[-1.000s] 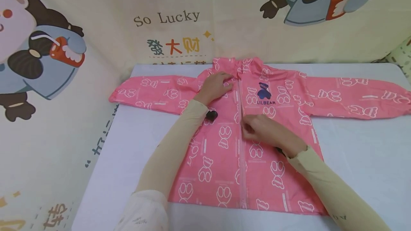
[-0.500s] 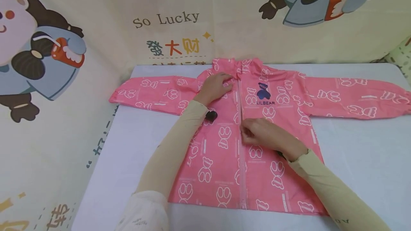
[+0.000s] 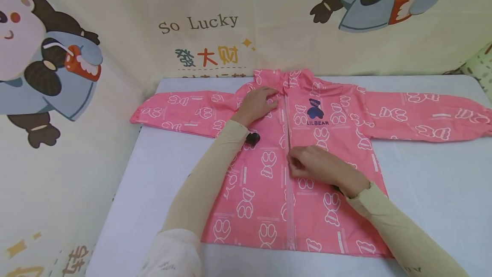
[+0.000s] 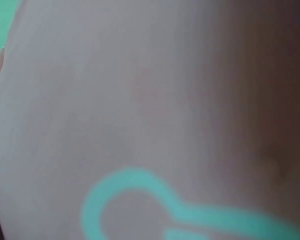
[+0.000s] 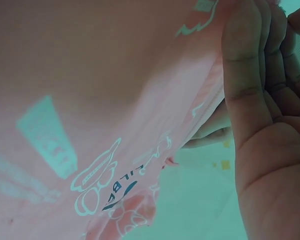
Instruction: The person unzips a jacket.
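A pink child's jacket [image 3: 265, 208] with white bear outlines lies front up, sleeves spread to both sides. My left hand [image 3: 256, 105] rests on its upper left front below the collar [image 3: 269, 78], fingers bent loosely against the cloth. Halfway down the front, my right hand [image 3: 317, 166] pinches at the zipper [image 3: 291, 217] with curled fingers; the zipper pull is hidden inside the grip. Above that hand the zipper shows a thin dark line. The right wrist view has the curled right fingers [image 5: 247, 65] at the jacket's front edge. Blurred jacket cloth [image 4: 90, 100] fills the left wrist view.
The jacket lies on a white table [image 3: 434, 187], its right cuff reaching the picture's edge. Behind and to the left hangs a cream curtain [image 3: 127, 20] with cartoon prints. A small black device [image 3: 253, 139] sits at the left wrist.
My right hand has slid slightly down along the zipper, toward the hem. The left hand has stayed in place on the upper front.
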The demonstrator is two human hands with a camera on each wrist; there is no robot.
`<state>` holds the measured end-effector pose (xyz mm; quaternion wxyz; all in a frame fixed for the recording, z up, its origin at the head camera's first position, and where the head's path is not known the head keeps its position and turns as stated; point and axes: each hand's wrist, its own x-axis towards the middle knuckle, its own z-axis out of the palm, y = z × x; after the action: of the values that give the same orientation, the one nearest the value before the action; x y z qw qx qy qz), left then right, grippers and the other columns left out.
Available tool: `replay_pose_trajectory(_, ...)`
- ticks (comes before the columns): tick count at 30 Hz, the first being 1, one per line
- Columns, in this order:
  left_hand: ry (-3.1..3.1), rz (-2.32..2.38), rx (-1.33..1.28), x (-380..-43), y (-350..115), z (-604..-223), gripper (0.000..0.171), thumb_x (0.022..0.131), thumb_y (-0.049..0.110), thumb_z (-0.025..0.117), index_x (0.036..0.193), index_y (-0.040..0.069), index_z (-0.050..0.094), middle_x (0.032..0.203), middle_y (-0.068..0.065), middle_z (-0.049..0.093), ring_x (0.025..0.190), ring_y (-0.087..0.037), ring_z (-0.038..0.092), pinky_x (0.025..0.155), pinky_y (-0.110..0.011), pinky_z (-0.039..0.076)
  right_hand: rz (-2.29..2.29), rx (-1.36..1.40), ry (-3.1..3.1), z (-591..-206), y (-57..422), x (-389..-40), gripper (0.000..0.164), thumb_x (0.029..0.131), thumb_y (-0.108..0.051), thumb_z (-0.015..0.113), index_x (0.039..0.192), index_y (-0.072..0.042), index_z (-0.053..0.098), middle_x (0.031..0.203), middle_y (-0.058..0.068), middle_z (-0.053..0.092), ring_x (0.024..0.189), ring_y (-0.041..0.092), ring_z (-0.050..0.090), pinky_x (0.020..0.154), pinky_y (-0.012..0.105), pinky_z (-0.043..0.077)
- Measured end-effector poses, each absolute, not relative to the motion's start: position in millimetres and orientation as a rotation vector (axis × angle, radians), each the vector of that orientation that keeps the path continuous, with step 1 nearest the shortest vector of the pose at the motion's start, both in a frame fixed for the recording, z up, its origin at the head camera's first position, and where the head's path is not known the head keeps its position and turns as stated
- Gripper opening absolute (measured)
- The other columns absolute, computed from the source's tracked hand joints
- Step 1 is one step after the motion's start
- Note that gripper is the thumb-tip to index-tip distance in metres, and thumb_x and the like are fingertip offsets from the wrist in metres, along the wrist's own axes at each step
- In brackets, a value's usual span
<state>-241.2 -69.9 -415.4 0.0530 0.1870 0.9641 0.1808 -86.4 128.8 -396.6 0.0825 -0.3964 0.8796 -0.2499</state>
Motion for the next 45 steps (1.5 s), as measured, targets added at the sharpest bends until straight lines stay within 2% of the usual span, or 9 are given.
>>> replay_pose_trajectory(15, 2.922, 0.546, 0.549, -240.0, -69.6, -413.9, 0.048, 0.089, 0.040, 0.052, 0.134, 0.026, 0.048, 0.136, 0.005, 0.047, 0.126, -0.014, 0.040, 0.104, -0.032, 0.030, -0.753, -1.172, 2.577, -397.9, 129.4, -75.5, 0.018, 0.072, -0.010, 0.062, 0.068, -0.022, 0.049, 0.059, -0.013, 0.039, 0.054, 0.000, 0.039, 0.053, 0.019, 0.037)
replay_pose_trajectory(29, 2.935, 0.564, 0.596, -239.6, -70.9, -413.6, 0.047, 0.089, 0.039, 0.053, 0.133, 0.023, 0.051, 0.133, 0.003, 0.049, 0.124, -0.015, 0.043, 0.103, -0.032, 0.032, -0.810, -1.247, 2.552, -401.0, 129.2, -65.5, 0.019, 0.073, -0.010, 0.062, 0.066, -0.023, 0.049, 0.057, -0.014, 0.039, 0.051, -0.002, 0.038, 0.049, 0.017, 0.036)
replay_pose_trajectory(45, 2.946, 0.533, 0.587, -240.7, -70.0, -415.4, 0.046, 0.089, 0.040, 0.052, 0.133, 0.024, 0.050, 0.133, 0.004, 0.049, 0.124, -0.014, 0.043, 0.103, -0.031, 0.032, -0.768, -1.224, 2.489, -397.9, 129.0, -52.0, 0.016, 0.075, -0.012, 0.065, 0.069, -0.021, 0.052, 0.058, -0.015, 0.039, 0.052, -0.001, 0.039, 0.051, 0.016, 0.038)
